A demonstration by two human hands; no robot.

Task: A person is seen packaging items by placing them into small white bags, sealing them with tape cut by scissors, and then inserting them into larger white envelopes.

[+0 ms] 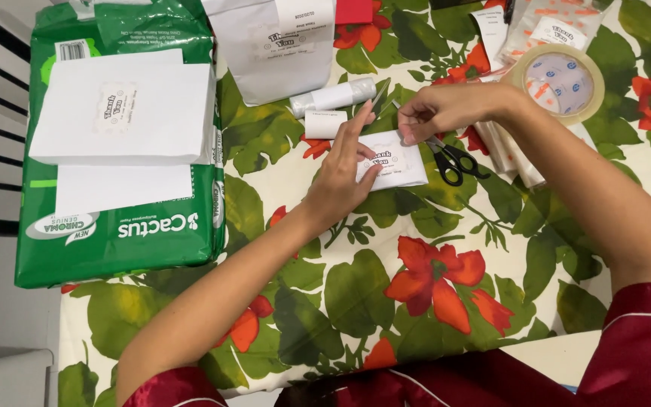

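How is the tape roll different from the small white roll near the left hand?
The tape roll is wide, flat and see-through with an open centre; the white roll is smaller, opaque and lies on its side. The tape roll sits beyond the right hand, untouched; the white roll lies close to the left hand. Both rest on the floral cloth.

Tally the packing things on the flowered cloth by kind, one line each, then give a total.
White paper bags, counting the small one under both hands: 4
Green plastic pack: 1
Clear tape roll: 1
Black-handled scissors: 1
Small white rolls: 2
Total: 9
The packets at the top right are too jumbled to count.
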